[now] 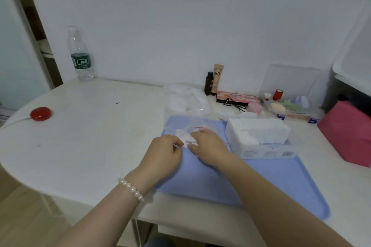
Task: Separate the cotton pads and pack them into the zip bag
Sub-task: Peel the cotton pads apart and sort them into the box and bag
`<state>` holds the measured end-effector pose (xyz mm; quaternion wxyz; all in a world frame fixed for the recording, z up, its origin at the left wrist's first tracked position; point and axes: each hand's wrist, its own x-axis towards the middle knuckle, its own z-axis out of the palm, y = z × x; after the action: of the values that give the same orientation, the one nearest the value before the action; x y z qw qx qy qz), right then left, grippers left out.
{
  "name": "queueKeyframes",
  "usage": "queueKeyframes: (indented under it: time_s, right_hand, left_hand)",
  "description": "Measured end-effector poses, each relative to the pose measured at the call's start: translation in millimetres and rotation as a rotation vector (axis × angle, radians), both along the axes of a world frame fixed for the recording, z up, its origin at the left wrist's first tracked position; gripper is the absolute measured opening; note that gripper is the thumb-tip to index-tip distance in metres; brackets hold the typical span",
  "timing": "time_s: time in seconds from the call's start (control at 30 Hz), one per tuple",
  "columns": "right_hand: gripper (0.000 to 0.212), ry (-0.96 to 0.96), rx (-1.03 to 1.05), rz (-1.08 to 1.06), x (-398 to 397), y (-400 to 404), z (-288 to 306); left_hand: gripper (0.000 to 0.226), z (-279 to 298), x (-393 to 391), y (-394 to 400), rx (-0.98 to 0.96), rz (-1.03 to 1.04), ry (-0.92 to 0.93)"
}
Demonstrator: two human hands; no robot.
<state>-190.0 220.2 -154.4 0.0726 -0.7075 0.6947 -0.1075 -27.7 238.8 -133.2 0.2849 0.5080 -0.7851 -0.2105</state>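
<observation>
- Right now both hands are working at the far left corner of the blue mat (261, 182), where the clear zip bag (192, 126) is lying flat with its red seal line showing
- The left hand (162, 156) is pinching the near edge of the bag's mouth with curled fingers, and the right hand (208, 148) is curling around a white cotton pad (185, 136), apparently feeding it into the opening
- The remaining cotton pads are sitting as a thick stack in their open pack (259, 136) at the mat's far right corner, just beside the right hand
- Judging from this, the thin film is likely to be the trouble: if the left hand is letting the mouth sag, the pad could be catching on the seal and folding, or sliding out onto the mat
- Another risk is that soft pads are clinging together, so two could be going in unseparated
- The right forearm is lying close to the pack and could be nudging it
- Around the mat, a white tabletop (90, 136) is carrying a water bottle (80, 56) at its far left edge against a plain wall, a red round object (40, 113) near the left edge, and cosmetics (215, 80) along the far edge
</observation>
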Motion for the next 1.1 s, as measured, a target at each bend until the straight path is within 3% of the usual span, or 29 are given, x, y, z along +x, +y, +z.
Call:
queueKeyframes:
  time_s: [0.07, 0.1, 0.3, 0.53, 0.7, 0.77, 0.87, 0.93, 1.03, 1.1]
  right_hand:
    - [0.009, 0.017, -0.024, 0.036, -2.4, 5.0, 4.3]
    - [0.01, 0.015, -0.021, 0.032, -3.5, 7.2, 5.3]
    - [0.028, -0.163, -0.137, -0.02, -14.8, 17.2, 1.7]
    - [0.052, -0.406, -0.064, -0.122, -19.2, 21.6, 6.8]
    - [0.034, -0.52, -0.179, -0.121, -12.2, 34.5, 16.6]
    - [0.023, -0.571, -0.262, -0.132, -9.4, 43.5, 23.4]
    - [0.029, -0.655, -0.317, -0.232, -14.5, 52.0, 30.9]
    - [0.027, -0.809, -0.299, -0.329, -22.5, 53.1, 32.8]
    - [0.007, -1.075, -0.249, -0.414, -33.3, 54.7, 36.1]
    - [0.008, -1.146, -0.212, -0.41, -33.7, 56.5, 37.5]
  left_hand:
    - [0.029, -0.7, -1.2, -0.3, 0.019, 0.004, 0.018]
    - [0.029, -1.0, -2.5, -0.3, 0.028, 0.006, 0.027]
    - [0.029, -4.5, -11.1, 1.2, 0.057, 0.031, 0.099]
    - [0.03, -6.0, -12.9, 3.0, 0.015, 0.033, 0.076]
    - [0.029, -9.6, -19.1, 3.2, -0.02, -0.067, -0.025]
    - [0.016, -12.2, -20.7, 1.8, -0.013, -0.131, -0.081]
    - [0.012, -14.1, -22.9, 0.8, 0.008, -0.134, -0.159]
    - [0.019, -14.7, -24.7, 1.2, 0.026, -0.126, -0.199]
    - [0.032, -13.1, -29.8, 3.5, 0.036, -0.126, -0.214]
    - [0.017, -12.5, -33.0, 4.7, 0.028, -0.129, -0.144]
